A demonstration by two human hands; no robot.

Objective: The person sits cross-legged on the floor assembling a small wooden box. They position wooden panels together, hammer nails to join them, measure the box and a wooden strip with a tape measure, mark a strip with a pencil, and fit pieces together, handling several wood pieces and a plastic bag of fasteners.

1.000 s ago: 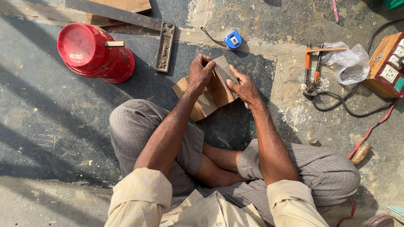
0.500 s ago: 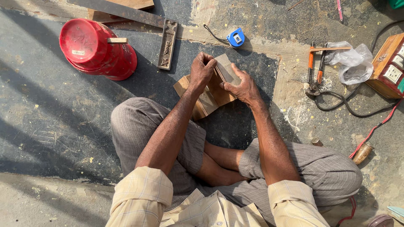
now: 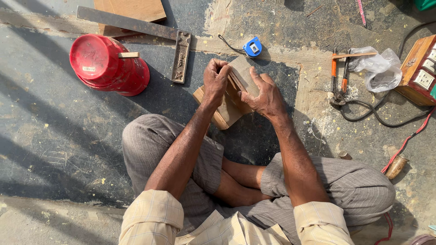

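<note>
Two hands clamp a wooden piece over a block on the floor.
Left hand (image 3: 215,80) fingers curl tight on the thin wooden piece (image 3: 243,72); right hand (image 3: 263,95) fingers press its other side, above the wooden block (image 3: 222,113). Nearby: blue tape measure (image 3: 252,47), red bucket (image 3: 109,66), carved strip (image 3: 180,56).

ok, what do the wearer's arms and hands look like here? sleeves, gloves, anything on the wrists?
Both hands are bare: left hand, right hand, no gloves, no visible watch or rings. Forearms are uncovered. Sleeves are pale cream with a faint check, rolled or short, ending near the elbows. No straps or cables on either arm.
</note>
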